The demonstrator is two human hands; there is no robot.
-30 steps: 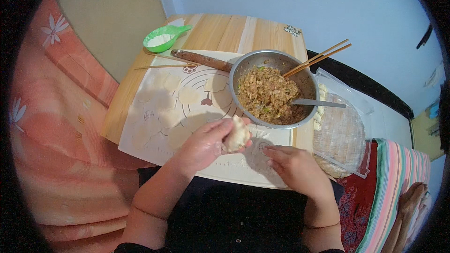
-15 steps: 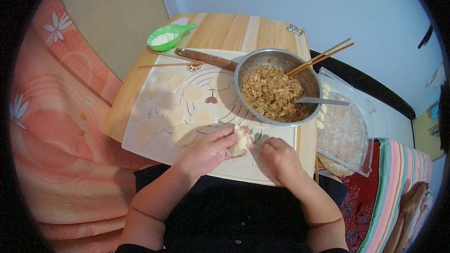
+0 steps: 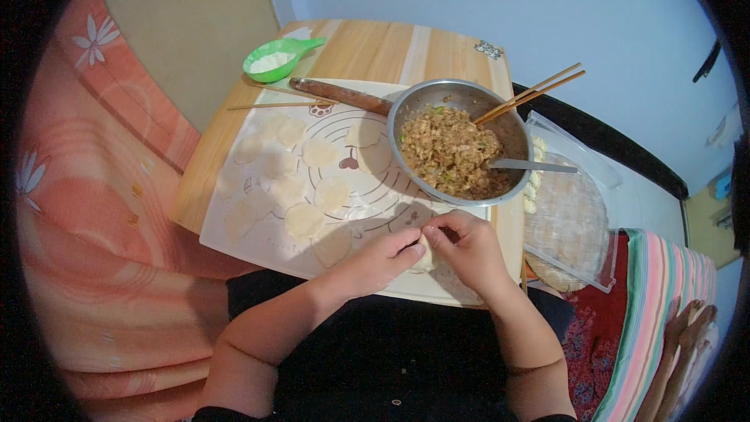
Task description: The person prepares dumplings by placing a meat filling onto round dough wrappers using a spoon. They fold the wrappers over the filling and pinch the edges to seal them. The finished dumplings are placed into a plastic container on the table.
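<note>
One pale, plump, folded-dough dumpling (image 3: 423,260): between the person's left hand (image 3: 393,256) and right hand (image 3: 467,247), both pinching it, neither nearer; long axis, part-hidden, seemingly bodyward.

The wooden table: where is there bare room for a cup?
The wooden table is bare beyond the rolling pin and steel bowl, right of the green scoop, and, narrowly, left of the mat. Crowded: the mat's left, spread with dough rounds, and its near side, where the left hand and right hand hold a dumpling.
</note>
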